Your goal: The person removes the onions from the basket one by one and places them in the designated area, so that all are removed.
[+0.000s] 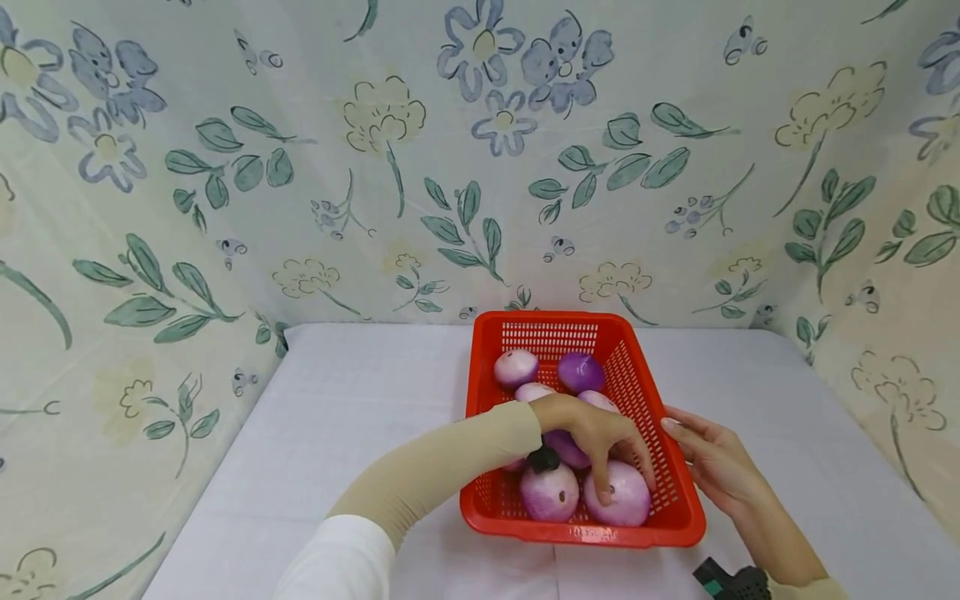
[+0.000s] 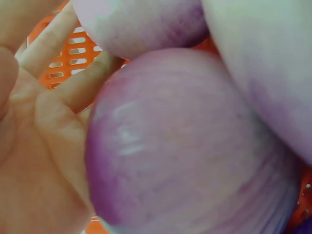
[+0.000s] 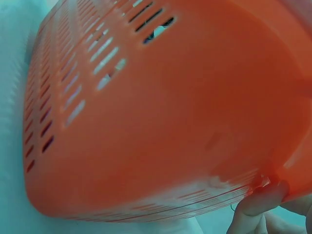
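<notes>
Several peeled purple onions lie in a red plastic basket [image 1: 585,533]. My left hand [image 1: 600,429] reaches down inside it, thumb and fingers spread around the sides of the front right onion [image 1: 622,500]. In the left wrist view, a large onion [image 2: 185,141] lies beside the palm, and other onions crowd behind it. At the basket's right side, my right hand [image 1: 716,462] grips the rim, thumb on top. The right wrist view shows the basket's outer wall [image 3: 195,112] close up, with fingers [image 3: 261,200] at the rim.
The basket stands on a table [image 1: 360,383] covered with a white cloth. Floral fabric [image 1: 420,233] hangs behind the table and along both sides. Inside the basket, a darker purple onion [image 1: 581,372] and a paler onion [image 1: 516,367] lie near the back wall.
</notes>
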### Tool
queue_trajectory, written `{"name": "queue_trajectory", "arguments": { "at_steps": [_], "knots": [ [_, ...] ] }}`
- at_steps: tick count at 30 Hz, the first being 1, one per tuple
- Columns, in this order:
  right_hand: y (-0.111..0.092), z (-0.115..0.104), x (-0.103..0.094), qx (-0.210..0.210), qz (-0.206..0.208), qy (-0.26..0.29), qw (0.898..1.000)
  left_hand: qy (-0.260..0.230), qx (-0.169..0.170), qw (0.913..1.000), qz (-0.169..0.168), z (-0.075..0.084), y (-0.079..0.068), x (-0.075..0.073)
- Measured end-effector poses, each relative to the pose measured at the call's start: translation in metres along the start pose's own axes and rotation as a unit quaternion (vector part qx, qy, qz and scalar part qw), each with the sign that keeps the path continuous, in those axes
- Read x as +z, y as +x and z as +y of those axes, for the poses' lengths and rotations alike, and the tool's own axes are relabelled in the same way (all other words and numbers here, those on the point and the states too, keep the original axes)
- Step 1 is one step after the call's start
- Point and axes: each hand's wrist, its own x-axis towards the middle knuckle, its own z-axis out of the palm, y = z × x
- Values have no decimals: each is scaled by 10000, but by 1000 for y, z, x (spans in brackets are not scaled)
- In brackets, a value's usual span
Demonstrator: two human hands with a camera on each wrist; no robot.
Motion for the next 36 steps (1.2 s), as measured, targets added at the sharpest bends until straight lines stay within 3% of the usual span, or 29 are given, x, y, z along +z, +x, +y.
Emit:
{"name": "queue_trajectory", "arguments": {
  "at_steps": [9, 18, 24, 36],
  "knots": [
    [-2, -1, 2, -127, 141, -228, 9996, 170, 188, 9996, 150, 4, -8, -3],
    [-3, -2, 4, -355, 220, -585, 9974, 491, 686, 9951, 524, 7, -24, -10],
    [-4, -1, 6, -416, 332, -911, 9944, 284, 690, 9939, 810, 12, -40, -12],
    [-6, 2, 6, -469, 315, -599, 9966, 192, 922, 9870, 1305, 15, -72, -17]
  ]
}}
